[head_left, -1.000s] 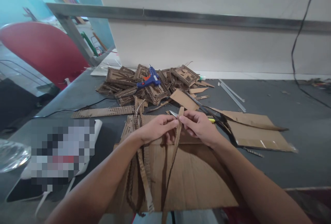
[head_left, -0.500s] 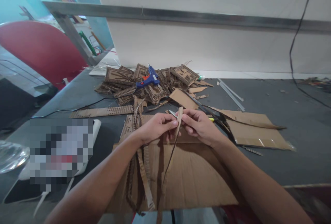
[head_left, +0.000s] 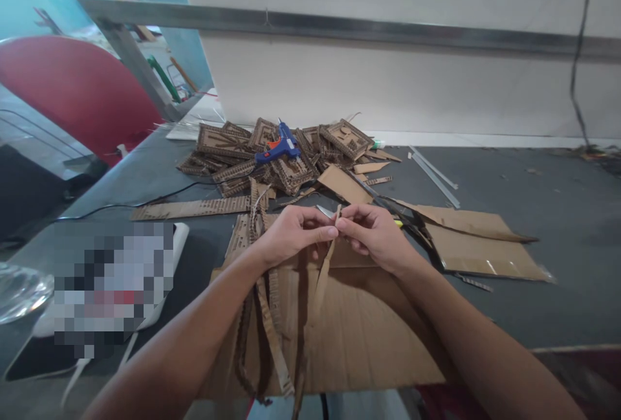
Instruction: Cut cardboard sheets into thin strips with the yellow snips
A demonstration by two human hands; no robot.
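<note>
Between the fingertips of my left hand (head_left: 303,232) and my right hand (head_left: 366,227), a narrow cardboard strip (head_left: 324,274) is pinched near its top end. Its lower part hangs toward me over a large cardboard sheet (head_left: 373,336). Both hands are closed on the strip, thumbs almost touching. A pointed metal blade (head_left: 325,211) shows just behind the fingers; a bit of yellow (head_left: 398,223) shows behind my right hand. More corrugated strips (head_left: 272,336) dangle across the sheet, under and beside my left wrist.
Behind the hands lies a pile of cardboard frames (head_left: 233,142) with a blue glue gun (head_left: 286,145) on top. Folded cardboard (head_left: 480,248) is at right, near clear sticks (head_left: 434,177). A white device (head_left: 179,245) and a clear plastic item (head_left: 22,294) are at left.
The strip has turned in my fingers, so its top shows narrower and its lower part shows its flat face. My right fingers have shifted slightly left, closer to the left thumb.
</note>
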